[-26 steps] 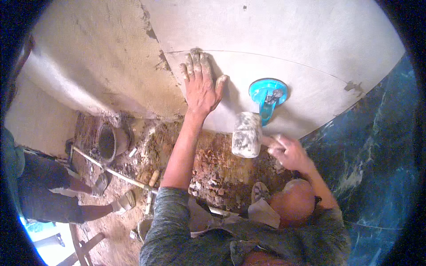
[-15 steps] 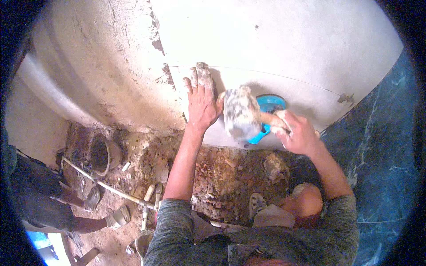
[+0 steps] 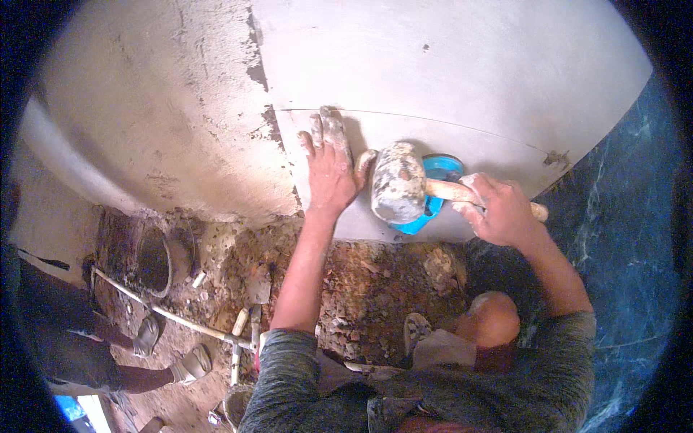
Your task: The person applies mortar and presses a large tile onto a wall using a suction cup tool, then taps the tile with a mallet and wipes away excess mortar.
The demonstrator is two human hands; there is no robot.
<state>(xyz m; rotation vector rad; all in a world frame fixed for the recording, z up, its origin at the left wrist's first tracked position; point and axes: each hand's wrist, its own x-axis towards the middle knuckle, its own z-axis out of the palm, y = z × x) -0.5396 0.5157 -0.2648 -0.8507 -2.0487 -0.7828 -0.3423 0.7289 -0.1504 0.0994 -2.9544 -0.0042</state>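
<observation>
Head view: L hand (image 3: 330, 177) is open, laid flat w/ its palm to the near pale panel (image 3: 498, 162), fingers pointing far and fairly close together, tips by the thin seam (image 3: 433, 119), thumb out to the right; it grips nothing. Fingers are caked w/ pale muck. R hand (image 3: 505, 209) is closed round the wooden handle of a mallet (image 3: 399, 184), w/ the butt end poking out right of the fist. Mallet head — pale, smeared dark — is btwn the two hands, just right of the L thumb and partly over a blue suction cup (image 3: 444, 167) on the near panel; can't tell if the head touches the cup or panel.

Far side of the seam: a second pale panel, the far panel (image 3: 433, 79). Dark patch (image 3: 556, 157) at the seam's right end. Right of the panels, a dark blue marbled surface (image 3: 621, 238); left, a rough plaster wall (image 3: 159, 108).

Near side: rubble (image 3: 368, 289) along the panel's foot, w/ a stone (image 3: 442, 267) toward the right. Person's bent knee (image 3: 497, 317) and shoe (image 3: 416, 328) are nearer. Left: a bucket (image 3: 179, 252) tipped on its side, a long pale pole (image 3: 173, 317) nearer, and — far left of the person — a co-worker's legs (image 3: 65, 361) and sandals (image 3: 191, 364).
</observation>
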